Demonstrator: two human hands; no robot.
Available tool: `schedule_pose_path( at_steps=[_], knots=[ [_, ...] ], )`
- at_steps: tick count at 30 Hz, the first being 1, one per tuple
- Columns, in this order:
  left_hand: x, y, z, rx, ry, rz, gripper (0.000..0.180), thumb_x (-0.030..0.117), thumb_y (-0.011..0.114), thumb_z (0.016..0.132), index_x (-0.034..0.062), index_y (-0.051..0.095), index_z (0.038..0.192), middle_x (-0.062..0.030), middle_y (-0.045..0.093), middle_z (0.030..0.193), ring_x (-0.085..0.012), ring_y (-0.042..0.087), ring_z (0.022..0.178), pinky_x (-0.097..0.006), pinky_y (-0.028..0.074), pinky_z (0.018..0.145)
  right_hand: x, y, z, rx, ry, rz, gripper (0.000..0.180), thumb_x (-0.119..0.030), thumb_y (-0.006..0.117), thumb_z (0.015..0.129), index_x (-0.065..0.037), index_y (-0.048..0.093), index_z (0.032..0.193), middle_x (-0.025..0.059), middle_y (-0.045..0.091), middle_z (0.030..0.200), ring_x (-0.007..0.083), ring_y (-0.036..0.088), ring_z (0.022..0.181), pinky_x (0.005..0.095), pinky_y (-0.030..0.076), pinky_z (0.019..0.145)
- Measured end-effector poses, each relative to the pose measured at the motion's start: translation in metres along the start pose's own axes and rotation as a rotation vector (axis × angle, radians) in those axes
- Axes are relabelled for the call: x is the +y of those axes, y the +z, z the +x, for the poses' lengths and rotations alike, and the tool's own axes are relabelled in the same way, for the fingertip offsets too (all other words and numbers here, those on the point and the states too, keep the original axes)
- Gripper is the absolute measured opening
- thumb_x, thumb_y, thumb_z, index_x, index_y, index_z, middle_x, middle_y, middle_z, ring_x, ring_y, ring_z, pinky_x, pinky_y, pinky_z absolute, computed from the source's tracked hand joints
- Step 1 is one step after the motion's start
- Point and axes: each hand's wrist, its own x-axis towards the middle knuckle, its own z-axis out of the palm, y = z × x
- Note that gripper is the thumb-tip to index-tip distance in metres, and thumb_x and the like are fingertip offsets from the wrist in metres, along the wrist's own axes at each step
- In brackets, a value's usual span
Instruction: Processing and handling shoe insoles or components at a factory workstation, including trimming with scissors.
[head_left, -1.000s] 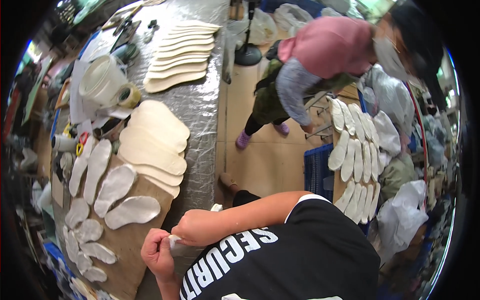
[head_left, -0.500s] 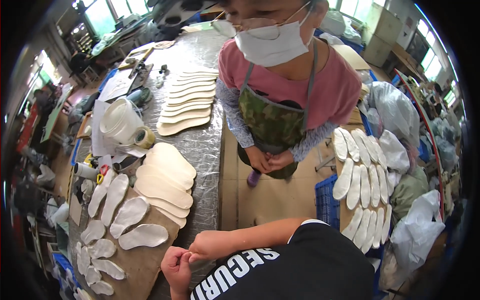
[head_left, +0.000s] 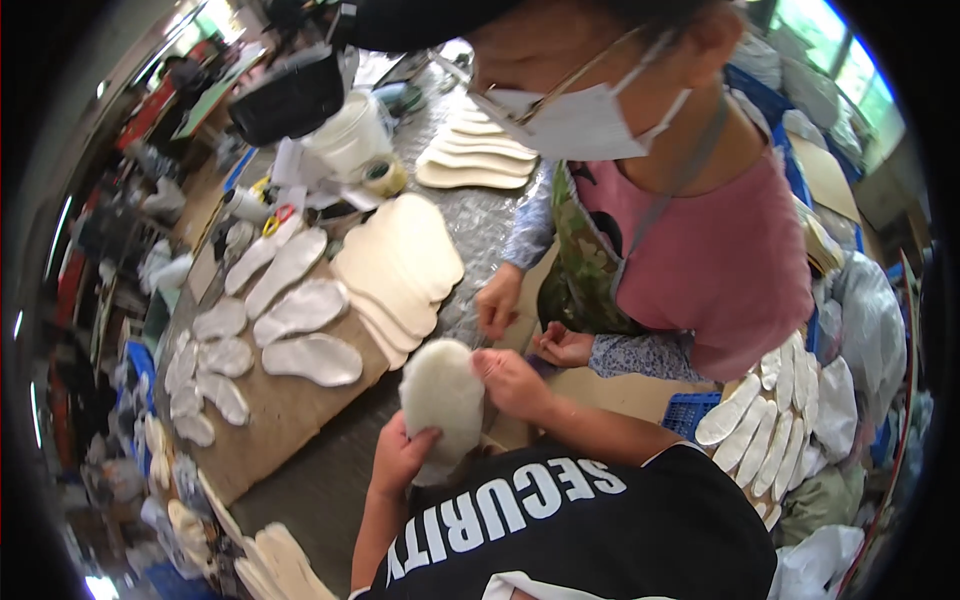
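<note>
I hold a white fuzzy insole upright over the near edge of the worktable. My left hand grips its lower end. My right hand pinches its right edge near the top. Just beyond it, a co-worker in a pink shirt and camouflage apron leans in close, with one hand at the table edge and the other hand near my right hand.
A brown board carries several grey-white insoles. A stack of tan sole boards lies beside it, with more soles farther back. A white bucket and tape roll stand behind. A blue crate and racked insoles sit on the right.
The view has tipped up and closer. My hands, earlier together low at the table edge, now hold the white insole raised. The co-worker has come from standing back to leaning over it.
</note>
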Motion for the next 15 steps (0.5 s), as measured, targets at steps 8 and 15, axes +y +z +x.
schedule_pose_path(
  at_steps=[8,15],
  knots=[
    [0.017,0.007,-0.024,0.175,0.086,0.125,0.028,0.017,0.070,0.086,-0.0011,0.064,0.107,-0.0041,0.068,0.094,-0.0109,0.060,0.085,-0.027,0.049,0.078,0.006,-0.025,0.001,-0.362,0.232,0.539,0.064,-0.054,0.037,0.098,0.002,0.052,0.127,0.0117,0.063,0.116,0.0205,0.063,0.105,0.0360,0.048,0.095],
    [0.003,0.014,-0.036,0.267,0.187,0.357,0.018,0.008,0.068,0.084,0.0010,0.066,0.100,-0.0082,0.068,0.085,-0.0161,0.064,0.077,-0.028,0.050,0.071,-0.014,-0.016,-0.005,-0.307,0.254,0.289,0.029,-0.008,0.059,0.094,0.001,0.056,0.122,0.0042,0.064,0.109,0.0103,0.060,0.097,0.0243,0.048,0.086]
  ],
)
